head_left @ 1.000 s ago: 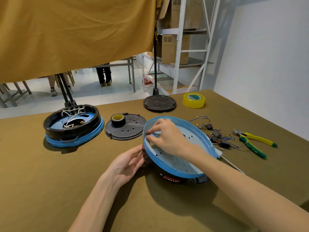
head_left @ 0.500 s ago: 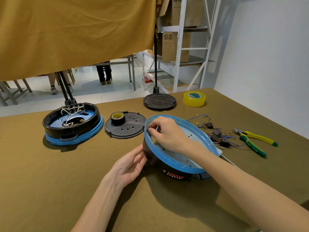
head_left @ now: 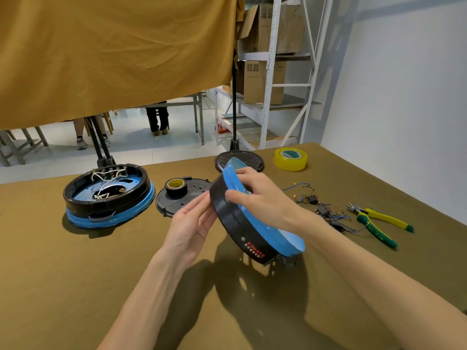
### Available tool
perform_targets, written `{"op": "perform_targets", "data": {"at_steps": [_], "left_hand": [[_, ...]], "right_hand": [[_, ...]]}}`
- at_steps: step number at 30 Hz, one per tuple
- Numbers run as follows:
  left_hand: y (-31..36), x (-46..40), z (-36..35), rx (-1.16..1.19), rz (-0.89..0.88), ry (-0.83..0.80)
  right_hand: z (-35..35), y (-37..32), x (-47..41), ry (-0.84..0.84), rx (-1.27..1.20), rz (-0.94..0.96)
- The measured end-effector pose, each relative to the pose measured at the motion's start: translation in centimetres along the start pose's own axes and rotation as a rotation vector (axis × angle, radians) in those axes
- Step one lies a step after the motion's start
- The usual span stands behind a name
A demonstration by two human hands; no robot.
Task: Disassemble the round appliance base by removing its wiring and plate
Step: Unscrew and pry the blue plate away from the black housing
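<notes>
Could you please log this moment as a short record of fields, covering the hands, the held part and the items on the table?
held part: round appliance base, tipped steeply on edge
right hand: grips the blue rim
left hand: fingers straight against the black side wall
second base: flat on the table, white wires inside
black plate: flat, black tape roll on it
right of held part: loose wiring, pliers
far edge: yellow tape

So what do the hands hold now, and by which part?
The right hand grips the round appliance base over its blue rim; the left hand supports its black side wall.
</notes>
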State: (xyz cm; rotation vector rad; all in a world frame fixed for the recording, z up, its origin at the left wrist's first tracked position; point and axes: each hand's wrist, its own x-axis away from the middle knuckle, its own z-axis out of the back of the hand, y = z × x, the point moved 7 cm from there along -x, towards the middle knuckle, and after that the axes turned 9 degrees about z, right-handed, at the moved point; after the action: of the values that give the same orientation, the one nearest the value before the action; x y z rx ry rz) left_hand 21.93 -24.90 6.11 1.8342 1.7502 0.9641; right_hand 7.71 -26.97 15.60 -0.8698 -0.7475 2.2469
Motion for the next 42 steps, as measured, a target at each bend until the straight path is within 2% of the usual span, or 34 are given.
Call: {"op": "perform_targets", "data": {"at_steps": [2,5,8,11,14,17,24,28,30,33,35,37,40,42], "left_hand": [[1.7,0.4,-1.5,-0.178,-0.191,0.046],[2.8,1.4,-3.5,-0.371,-0.444,0.207],[2.5,2.2,-5.6,-0.456,-0.58,0.264],[2.0,3.0,-7.1,-0.491,-0.66,0.24],[1.7,2.9,-7.8,-0.466,-0.644,0.214],[2.1,2.6,-7.3,-0.45,-0.628,0.243],[2.8,3.0,-7.0,-0.526,-0.724,0.233],[2.5,3.0,-7.7,-0.687,-0.8,0.25],[2.0,2.5,-7.7,-0.726,-0.79,0.256],[1.4,1.1,-6.6,-0.686,-0.659,0.229],[0.9,0.4,-5.5,-0.743,-0.593,0.219],[-0.1,0.1,-4.2,-0.904,-0.548,0.222],[-2.7,-0.7,-1.5,-1.337,-0.42,0.212],[-4.9,-1.3,-0.2,-1.583,-0.334,0.142]], "right_hand": [[1.8,0.5,0.4,0.086,-0.225,-0.032],[3.4,1.7,1.7,0.186,-0.562,-0.091],[4.2,2.5,3.1,0.252,-0.702,-0.079],[4.7,3.0,4.1,0.296,-0.728,-0.073],[5.2,2.9,4.7,0.33,-0.717,-0.073],[5.2,2.3,4.9,0.32,-0.676,-0.039],[5.1,2.3,4.8,0.297,-0.652,-0.005],[5.1,2.4,4.8,0.286,-0.611,0.015],[5.2,2.5,4.8,0.293,-0.599,0.023],[5.8,2.7,4.9,0.344,-0.581,0.032],[5.7,2.5,5.0,0.343,-0.465,0.08],[4.7,1.7,4.8,0.289,-0.287,0.151],[3.3,1.3,4.3,0.229,-0.132,0.222],[3.6,1.6,3.9,0.231,-0.059,0.229]]}}
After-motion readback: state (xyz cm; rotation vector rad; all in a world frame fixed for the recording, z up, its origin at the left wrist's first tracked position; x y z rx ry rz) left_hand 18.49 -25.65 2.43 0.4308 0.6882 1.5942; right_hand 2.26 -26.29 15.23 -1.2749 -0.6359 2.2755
